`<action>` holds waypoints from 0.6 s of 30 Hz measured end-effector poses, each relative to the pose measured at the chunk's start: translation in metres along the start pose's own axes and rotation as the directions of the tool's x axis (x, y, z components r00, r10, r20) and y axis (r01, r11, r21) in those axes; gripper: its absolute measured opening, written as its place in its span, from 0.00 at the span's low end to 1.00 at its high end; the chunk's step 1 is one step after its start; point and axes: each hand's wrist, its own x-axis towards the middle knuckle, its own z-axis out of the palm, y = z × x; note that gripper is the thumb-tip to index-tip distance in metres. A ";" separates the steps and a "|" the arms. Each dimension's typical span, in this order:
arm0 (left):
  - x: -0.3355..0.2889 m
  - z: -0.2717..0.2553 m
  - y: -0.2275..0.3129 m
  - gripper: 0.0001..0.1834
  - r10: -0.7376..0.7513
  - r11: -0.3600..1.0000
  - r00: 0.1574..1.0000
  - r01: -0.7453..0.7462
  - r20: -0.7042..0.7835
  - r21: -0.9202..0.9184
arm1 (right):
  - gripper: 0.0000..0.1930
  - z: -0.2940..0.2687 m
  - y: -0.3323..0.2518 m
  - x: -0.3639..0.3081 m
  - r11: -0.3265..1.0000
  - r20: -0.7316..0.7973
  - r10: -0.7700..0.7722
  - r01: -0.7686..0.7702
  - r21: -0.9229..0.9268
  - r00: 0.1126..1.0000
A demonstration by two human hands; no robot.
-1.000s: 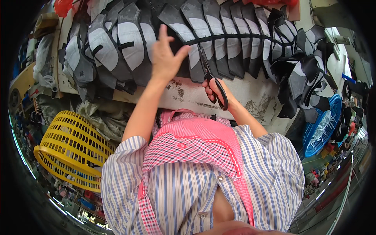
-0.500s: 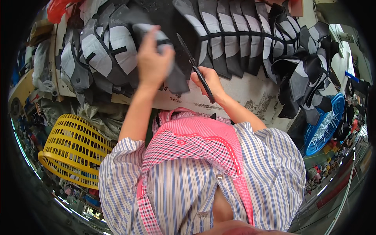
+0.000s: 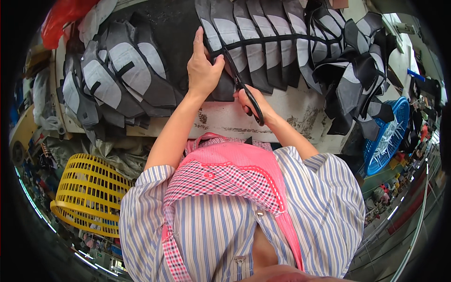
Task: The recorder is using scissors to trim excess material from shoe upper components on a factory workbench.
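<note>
A row of black-and-grey cut fabric pieces [image 3: 260, 28], joined by a black strip [image 3: 280, 39], lies across the work table. At its left end, my left hand [image 3: 203, 73] grips the end piece [image 3: 214, 34], thumb near the strip and forefinger along the piece's edge. My right hand [image 3: 256, 101] holds black scissors [image 3: 240, 81] by their handles. Their blades point up and left and reach the strip beside my left thumb. Whether they are cutting through it is too small to tell. The left hand's other fingers are partly hidden.
Separate similar pieces [image 3: 127, 63] lie overlapped at the left. A joined bunch [image 3: 359, 89] hangs over the table's right edge, near a blue basket [image 3: 392, 134] with white strips. A yellow basket [image 3: 91, 188] stands lower left; a red plastic bag [image 3: 66, 21] is upper left.
My left hand has moved right, from the loose pieces to the joined row's end. The piece it was moving now cannot be told apart. The scissors have shifted to the strip.
</note>
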 end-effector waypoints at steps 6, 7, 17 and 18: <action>0.000 -0.041 0.016 0.37 -0.082 0.995 0.978 0.069 -0.191 -0.075 | 0.21 0.010 -0.032 -0.010 0.986 -0.061 -0.059 0.048 -0.158 0.996; 0.005 -0.065 0.015 0.38 -0.134 0.991 0.962 0.122 -0.240 -0.064 | 0.20 0.009 -0.033 -0.015 0.992 -0.067 -0.044 0.036 -0.123 0.997; 0.020 0.032 0.013 0.43 0.333 0.881 0.931 -0.365 0.152 0.300 | 0.30 -0.036 -0.005 -0.048 0.940 -0.139 -0.189 0.220 0.261 0.972; 0.019 0.056 0.015 0.46 0.187 0.894 0.963 -0.249 0.194 0.372 | 0.27 -0.036 -0.006 -0.050 0.928 -0.205 -0.226 0.275 0.253 0.952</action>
